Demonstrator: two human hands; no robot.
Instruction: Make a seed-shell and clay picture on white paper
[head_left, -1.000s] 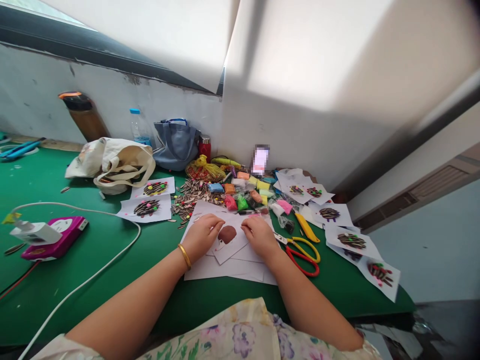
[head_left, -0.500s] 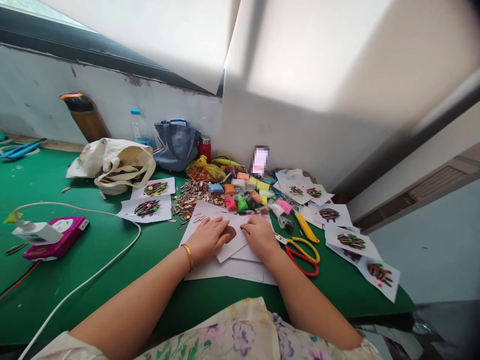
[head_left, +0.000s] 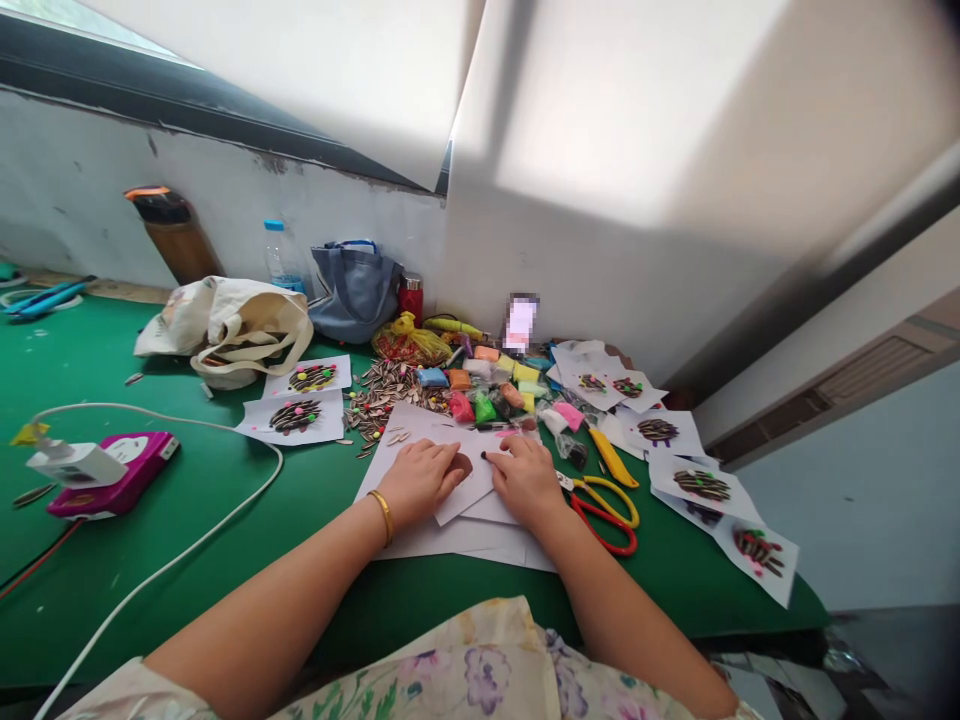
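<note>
My left hand lies flat on a sheet of white paper, fingers stretched out. It partly covers a brown, flattened shape, which looks like clay, on the paper beside the thumb. My right hand rests on the right part of the paper, its thumb and index finger apart. At the thumb's tip is a tiny black piece, perhaps clay, touching or almost touching it. A few sunflower seeds lie on the paper beyond my left hand. More white sheets are underneath.
Scissors and a yellow utility knife lie right of my right hand. Seeds are heaped beyond the paper, beside coloured clay packets. Decorated sheets line the right side. A white cable crosses the left.
The fingers of my right hand have spread somewhat, and the black piece at the thumb shows more clearly. My left hand has stayed almost in place.
</note>
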